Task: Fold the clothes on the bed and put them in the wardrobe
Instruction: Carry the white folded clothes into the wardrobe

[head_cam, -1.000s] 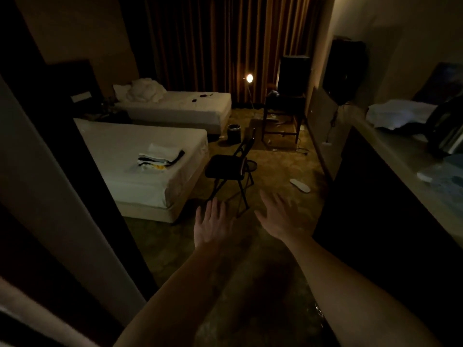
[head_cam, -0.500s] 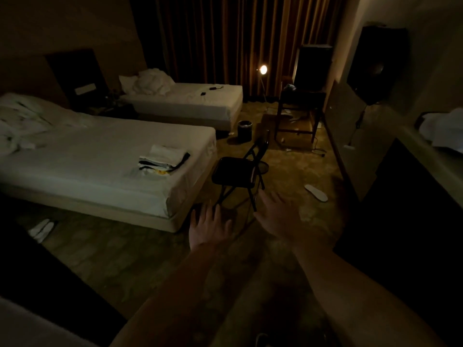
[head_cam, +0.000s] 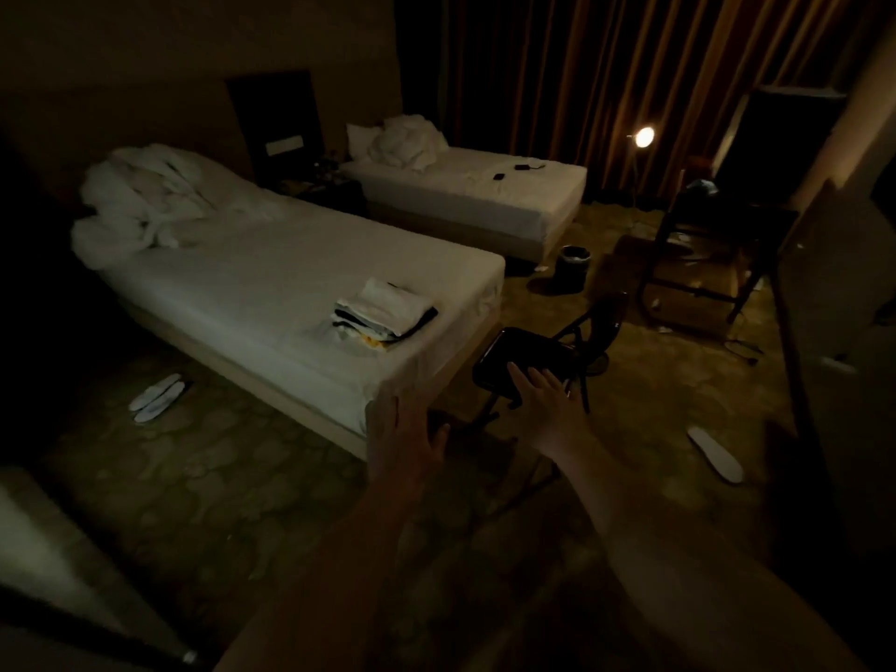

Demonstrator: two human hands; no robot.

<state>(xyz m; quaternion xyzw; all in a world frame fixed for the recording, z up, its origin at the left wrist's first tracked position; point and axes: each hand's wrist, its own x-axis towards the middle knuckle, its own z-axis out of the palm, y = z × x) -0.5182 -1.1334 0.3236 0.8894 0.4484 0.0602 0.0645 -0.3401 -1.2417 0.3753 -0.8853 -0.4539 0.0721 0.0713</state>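
Observation:
A small stack of folded clothes, white on top with dark and yellow edges, lies near the foot corner of the near bed. My left hand is stretched out in front of me, fingers straight, just below that bed corner and holding nothing. My right hand is also out, fingers spread, in front of the black folding chair's seat. Both hands are well short of the clothes. The room is dim.
The folding chair stands close to the near bed's foot. A second bed lies beyond, with crumpled bedding. White slippers lie left on the carpet, one slipper lies right. A bin, a desk and a lit lamp stand further back.
The view has swung left and moved closer to the near bed, so the wall edge at left is gone. Both hands stay outstretched and empty, now nearer the bed corner and chair.

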